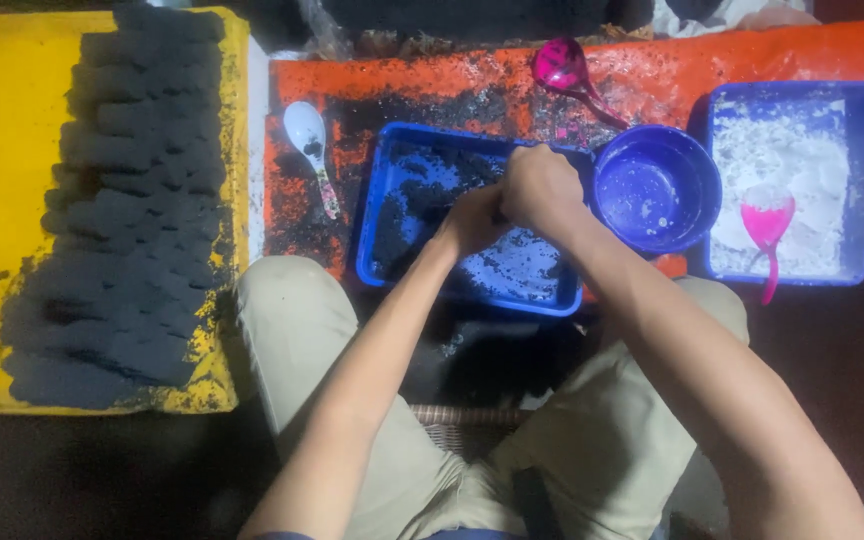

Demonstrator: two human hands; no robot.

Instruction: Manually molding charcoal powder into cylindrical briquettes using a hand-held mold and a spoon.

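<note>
My left hand (469, 222) and my right hand (542, 190) are pressed together over the middle of a blue rectangular tray (380, 192) smeared with black powder. Both hands are closed around something small and dark between them, which the fingers mostly hide. The tray rests on an orange sheet (652, 75) dusted with the same black powder. A white spoon (308, 140) lies just left of the tray.
A yellow board (2, 200) at the left carries several rows of dark pressed lumps (132, 200). A round blue bowl (656, 188) sits right of the tray. Beyond it, another blue tray (792, 180) holds white powder and a pink scoop (768, 225). A magenta scoop (564, 68) lies at the back.
</note>
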